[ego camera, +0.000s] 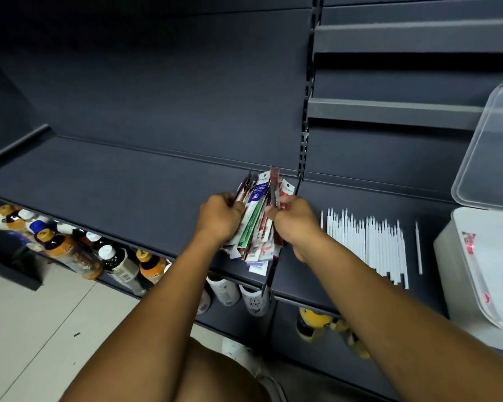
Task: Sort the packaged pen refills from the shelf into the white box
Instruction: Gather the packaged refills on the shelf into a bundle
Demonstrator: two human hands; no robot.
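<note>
A thick bundle of packaged pen refills (257,221), in blue, green, red and white wrappers, stands on end on the dark shelf (128,181). My left hand (219,217) grips its left side. My right hand (292,224) pinches a red-topped packet at the bundle's right side. One packet (257,268) lies flat under the bundle near the shelf's front edge. The white box (482,274) sits at the far right of the shelf, with its clear lid (494,146) propped upright behind it.
A row of loose white refills (366,245) lies on the shelf between my right hand and the box, one more (418,248) lying apart. Bottled drinks (70,248) fill the lower shelf. Two narrow shelves (395,111) jut out at upper right. Pale floor tiles lie lower left.
</note>
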